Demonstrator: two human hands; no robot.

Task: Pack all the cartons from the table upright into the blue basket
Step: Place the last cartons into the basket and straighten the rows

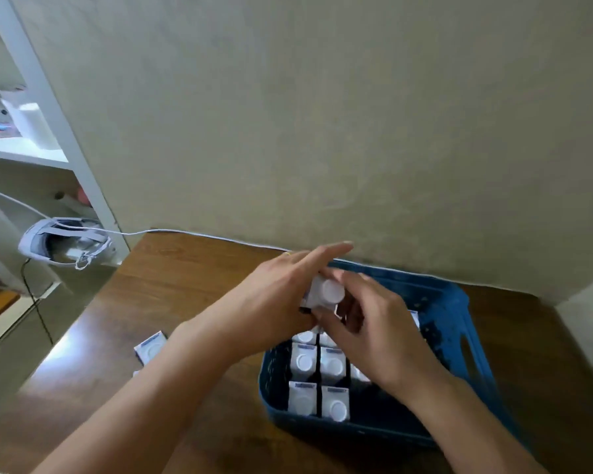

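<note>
A blue basket [459, 323] stands on the brown wooden table [172, 289] against the wall. Several white cartons [303, 362] with round white caps stand upright in its left half. Above the basket's far left part, a white carton [326, 292] is held between both hands. My left hand [274, 302] grips it from the left, fingers stretched over it. My right hand [374, 326] holds it from the right and front. Left of the basket, a carton [150, 347] lies on the table, partly hidden by my left forearm.
A white cable [199, 234] runs along the table's back edge by the wall. A white headset [65, 242] lies on a lower surface at the left, below white shelving [24, 152]. The basket's right half shows dark floor.
</note>
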